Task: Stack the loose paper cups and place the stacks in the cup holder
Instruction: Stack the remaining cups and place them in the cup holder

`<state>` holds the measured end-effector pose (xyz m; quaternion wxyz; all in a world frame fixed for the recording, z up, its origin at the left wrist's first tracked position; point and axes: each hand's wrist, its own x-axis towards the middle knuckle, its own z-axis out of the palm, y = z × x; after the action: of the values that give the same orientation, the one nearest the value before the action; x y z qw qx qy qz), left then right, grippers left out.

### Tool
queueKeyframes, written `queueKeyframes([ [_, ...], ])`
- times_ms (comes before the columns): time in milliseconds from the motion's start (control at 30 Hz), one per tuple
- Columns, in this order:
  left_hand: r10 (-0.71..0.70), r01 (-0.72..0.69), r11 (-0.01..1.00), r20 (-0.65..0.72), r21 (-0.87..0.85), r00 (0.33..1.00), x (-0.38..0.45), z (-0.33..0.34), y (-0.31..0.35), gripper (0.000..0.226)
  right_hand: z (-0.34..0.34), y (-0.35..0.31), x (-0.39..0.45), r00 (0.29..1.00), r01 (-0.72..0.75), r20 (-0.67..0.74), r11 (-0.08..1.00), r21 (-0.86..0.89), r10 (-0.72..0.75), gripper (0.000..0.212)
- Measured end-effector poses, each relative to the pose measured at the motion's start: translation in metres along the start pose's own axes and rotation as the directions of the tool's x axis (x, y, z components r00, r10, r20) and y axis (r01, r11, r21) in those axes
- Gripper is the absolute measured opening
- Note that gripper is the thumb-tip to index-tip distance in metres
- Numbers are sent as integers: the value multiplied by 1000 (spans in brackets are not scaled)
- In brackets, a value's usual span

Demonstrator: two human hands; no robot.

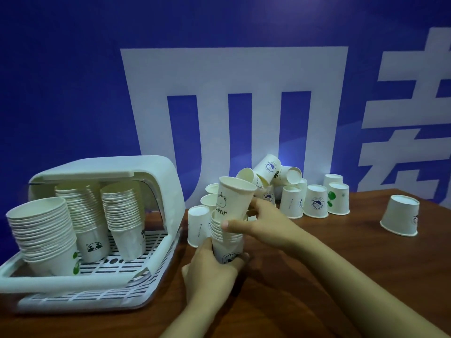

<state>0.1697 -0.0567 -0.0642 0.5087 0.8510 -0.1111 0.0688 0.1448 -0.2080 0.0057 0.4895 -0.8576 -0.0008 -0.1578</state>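
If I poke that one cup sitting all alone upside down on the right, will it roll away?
Probably not. The lone cup rests on its wide rim on the table, so it would likely slide. It is thin paper, so probably very light and easy to dent. If tipped, it might roll in a curve.

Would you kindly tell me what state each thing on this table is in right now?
Cup holder: lid up, three upright stacks inside.
Held stack: upright, in the grip of the left hand.
Top cup: tilted, partly seated, held by the right hand.
Loose cups: mostly upside down, some piled on their sides.
Lone cup: upside down, apart at the right.
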Motion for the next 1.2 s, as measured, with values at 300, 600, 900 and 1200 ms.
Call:
queueKeyframes([
  [300, -2, 3, 1000, -32, 15, 999, 3, 4, -5, 48, -4, -13, -8, 996, 47, -84, 993, 111, -38, 44],
  [600, 20, -23, 996, 35, 89, 999, 3, 5, -5, 57, 13, 3, 3, 986, 122, 143, 949, -290, -83, 59],
  [900, 2, -19, 971, 73, 236, 997, 0, 3, 0, 62, 36, 38, -15, 971, 111, 132, 866, 488, -199, 62],
  [1200, -152, 142, 982, -75, -126, 986, 15, 2, -12, 64, 30, 69, -21, 981, 84, -182, 991, 101, -65, 62],
])
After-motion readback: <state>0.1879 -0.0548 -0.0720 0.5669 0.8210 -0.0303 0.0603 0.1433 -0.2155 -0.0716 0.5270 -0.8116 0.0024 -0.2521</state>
